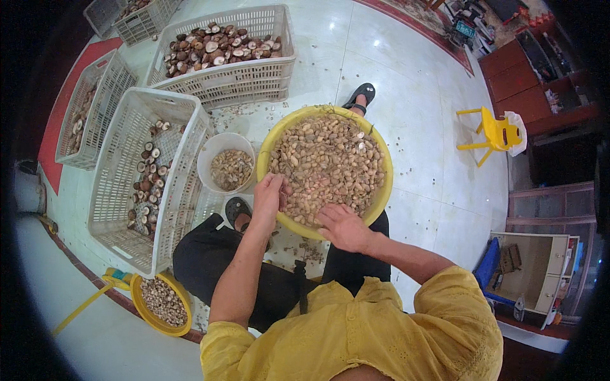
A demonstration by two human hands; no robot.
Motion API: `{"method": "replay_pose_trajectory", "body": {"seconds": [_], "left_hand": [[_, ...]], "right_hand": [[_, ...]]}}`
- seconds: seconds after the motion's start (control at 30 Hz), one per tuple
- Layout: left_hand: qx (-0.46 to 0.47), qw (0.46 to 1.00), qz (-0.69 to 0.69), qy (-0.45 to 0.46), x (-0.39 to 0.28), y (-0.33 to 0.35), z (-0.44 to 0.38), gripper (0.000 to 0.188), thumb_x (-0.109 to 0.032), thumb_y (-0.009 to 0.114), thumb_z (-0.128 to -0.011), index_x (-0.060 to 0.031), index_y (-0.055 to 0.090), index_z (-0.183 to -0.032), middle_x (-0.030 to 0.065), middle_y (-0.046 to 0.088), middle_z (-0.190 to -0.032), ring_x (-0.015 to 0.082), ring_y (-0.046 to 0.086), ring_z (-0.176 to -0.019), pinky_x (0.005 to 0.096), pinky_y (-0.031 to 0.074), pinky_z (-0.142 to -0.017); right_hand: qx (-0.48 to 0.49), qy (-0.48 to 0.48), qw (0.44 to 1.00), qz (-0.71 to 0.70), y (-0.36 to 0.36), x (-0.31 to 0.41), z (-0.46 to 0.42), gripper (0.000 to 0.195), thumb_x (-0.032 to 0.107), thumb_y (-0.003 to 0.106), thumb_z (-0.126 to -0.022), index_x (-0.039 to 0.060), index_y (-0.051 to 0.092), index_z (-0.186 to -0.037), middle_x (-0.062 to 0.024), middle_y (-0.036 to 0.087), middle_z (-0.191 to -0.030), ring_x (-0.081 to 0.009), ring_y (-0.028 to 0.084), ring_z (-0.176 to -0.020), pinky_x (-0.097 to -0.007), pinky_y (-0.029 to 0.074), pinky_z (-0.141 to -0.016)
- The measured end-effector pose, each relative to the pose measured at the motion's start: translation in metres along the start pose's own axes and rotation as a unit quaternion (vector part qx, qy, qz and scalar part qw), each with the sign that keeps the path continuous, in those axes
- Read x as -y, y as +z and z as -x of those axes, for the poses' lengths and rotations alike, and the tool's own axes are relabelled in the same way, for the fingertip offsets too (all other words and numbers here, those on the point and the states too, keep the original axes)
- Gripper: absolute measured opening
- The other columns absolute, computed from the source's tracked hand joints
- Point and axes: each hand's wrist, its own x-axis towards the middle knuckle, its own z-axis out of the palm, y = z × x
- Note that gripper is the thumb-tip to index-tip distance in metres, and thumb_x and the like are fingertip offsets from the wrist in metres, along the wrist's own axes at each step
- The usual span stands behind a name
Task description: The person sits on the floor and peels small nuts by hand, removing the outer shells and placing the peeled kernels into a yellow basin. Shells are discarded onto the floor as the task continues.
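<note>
A round yellow plastic basin (pixel 388 178) stands before me, filled with what look like unshelled peanuts (pixel 329 162) and some thin stalks. At its left rim is my left hand (pixel 272 191), fingers curled inward; whether they pinch anything is hidden. My right hand (pixel 342 225) lies palm down on the peanuts by the near rim, its fingers spread a little. Just left of the basin a white plastic bucket (pixel 205 164) holds more peanuts or shells, its contents too small to tell apart.
White plastic crates (pixel 228 88) with mushrooms stand at the left and upper left. A small yellow basin (pixel 138 305) of small pieces sits at lower left. Bits lie scattered over the tiled floor (pixel 419 157). A yellow child's chair (pixel 495 131) and an open cabinet (pixel 524 271) are at right.
</note>
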Motion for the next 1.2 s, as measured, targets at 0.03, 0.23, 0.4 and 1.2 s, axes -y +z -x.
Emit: {"method": "replay_pose_trajectory", "body": {"seconds": [0.03,0.23,0.4,1.2], "left_hand": [[0.002,1.0,-0.003,0.0,0.0,0.0,0.0,0.019,-0.022,0.047,-0.093,-0.0082,0.054,-0.081,0.0022,0.058,-0.065,0.0075,0.045,-0.045,0.0224,0.033,-0.04],[0.007,1.0,-0.02,0.011,0.006,0.0,-0.002,0.019,-0.024,0.048,-0.093,-0.0092,0.054,-0.082,0.0007,0.057,-0.067,0.0074,0.045,-0.046,0.0229,0.034,-0.041],[0.004,1.0,-0.012,-0.002,0.007,-0.005,0.001,0.021,-0.025,0.047,-0.093,-0.0085,0.055,-0.082,0.0,0.058,-0.066,0.0058,0.046,-0.045,0.0215,0.034,-0.04],[0.004,0.999,-0.046,0.011,0.007,0.004,-0.002,0.019,-0.023,0.048,-0.092,-0.0071,0.054,-0.084,0.0025,0.057,-0.067,0.0075,0.045,-0.044,0.0232,0.034,-0.04]], "right_hand": [[-0.014,-0.002,1.0,0.013,0.0,0.005,0.001,0.037,0.025,0.053,-0.088,0.0059,0.053,-0.12,-0.0134,0.054,-0.118,-0.0319,0.048,-0.113,-0.0425,0.038,-0.095],[-0.025,0.034,0.998,0.051,0.004,-0.007,-0.031,0.035,0.028,0.054,-0.087,0.0079,0.053,-0.116,-0.0119,0.051,-0.113,-0.0316,0.051,-0.104,-0.0446,0.04,-0.088],[-0.122,0.09,0.987,0.043,-0.018,-0.015,-0.07,0.034,0.022,0.057,-0.085,0.0096,0.053,-0.116,-0.0103,0.051,-0.11,-0.0292,0.052,-0.101,-0.0454,0.041,-0.083],[-0.058,0.153,0.986,-0.037,0.003,-0.011,-0.058,0.05,0.002,0.058,-0.073,0.0084,0.048,-0.122,-0.0166,0.047,-0.117,-0.0376,0.05,-0.109,-0.0435,0.043,-0.091]]}}
